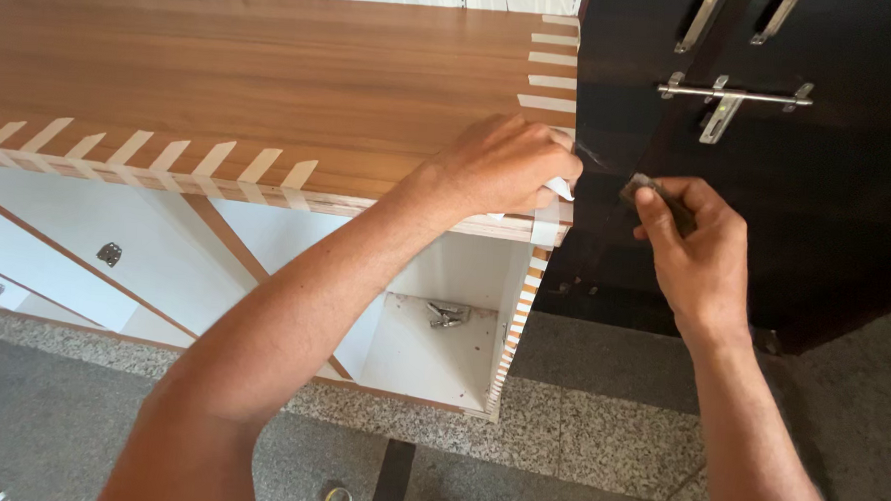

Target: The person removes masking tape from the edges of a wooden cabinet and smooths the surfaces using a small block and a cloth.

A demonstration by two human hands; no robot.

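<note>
I'm looking down on a wooden cabinet top with a walnut-look laminate. Short strips of masking tape run in a slanted row along the front edge from 9 o'clock toward the middle, and another column of strips sits at the right edge near 1 o'clock. More strips go down the right front corner of the carcass toward 6 o'clock. So most of the edging looks taped down already — I judge the taping well along.

My left hand rests on the front right corner of the top, fingers curled and pressed onto a white strip at that corner; it is closed on the tape, as far as I can tell. My right hand is just to the 3 o'clock side of it, apart from the left, pinched shut on a small dark tool — a blade or scraper, I cannot tell which. Its tip points toward the corner strip, near it but not touching from what I see.

What seems left is this corner piece; the stretch of front edge between the last slanted strip and the left hand shows no tape.

Below the top, the white interior is open, with a metal hinge lying on its floor and another fitting on a white panel at 9 o'clock. A dark door with a steel bolt stands at 2 o'clock. A tape roll lies on the speckled floor at 6 o'clock.
</note>
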